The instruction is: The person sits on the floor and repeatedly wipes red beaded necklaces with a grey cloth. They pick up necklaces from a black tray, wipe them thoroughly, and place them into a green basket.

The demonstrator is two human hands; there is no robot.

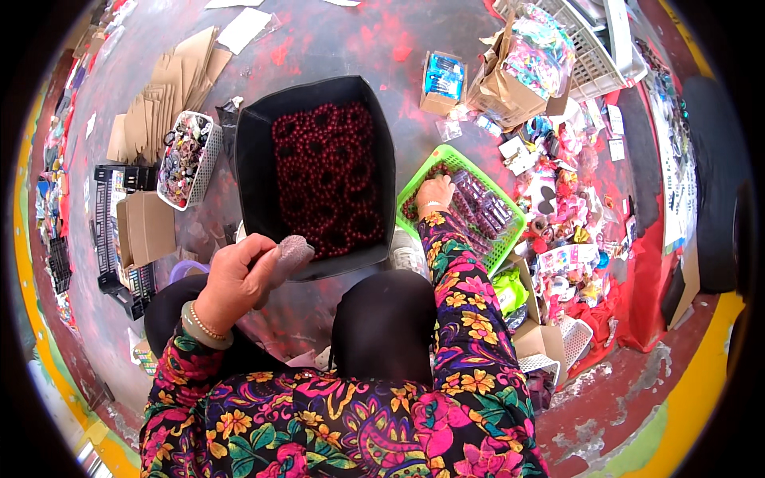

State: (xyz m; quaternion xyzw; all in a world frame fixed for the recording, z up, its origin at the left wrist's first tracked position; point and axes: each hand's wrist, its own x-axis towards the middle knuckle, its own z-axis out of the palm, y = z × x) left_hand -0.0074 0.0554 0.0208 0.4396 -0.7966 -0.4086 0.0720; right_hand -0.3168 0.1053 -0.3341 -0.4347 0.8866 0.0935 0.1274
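My left hand [231, 279] is closed, with thumb and fingers pinching a small, flat, pinkish-grey bundle [294, 253], perhaps thin plastic; its kind is unclear. It hovers at the near left corner of a black bin [253, 143]. Inside the bin lie rows of dark red beaded rings [327, 171]. My right hand [435, 193] reaches into a bright green basket [516, 227], fingers curled down among dark red beads [409, 209] at its left end. Their tips are hidden, so what they grip does not show. Next to that hand lie several clear packs of dark red beads [483, 209].
A white basket of small trinkets [190, 159] and folded cardboard [175, 80] stand left of the bin. Beyond the green basket are a small box of blue packs [443, 82] and a carton of colourful bags [532, 68]. Mixed goods [562, 239] are heaped at right.
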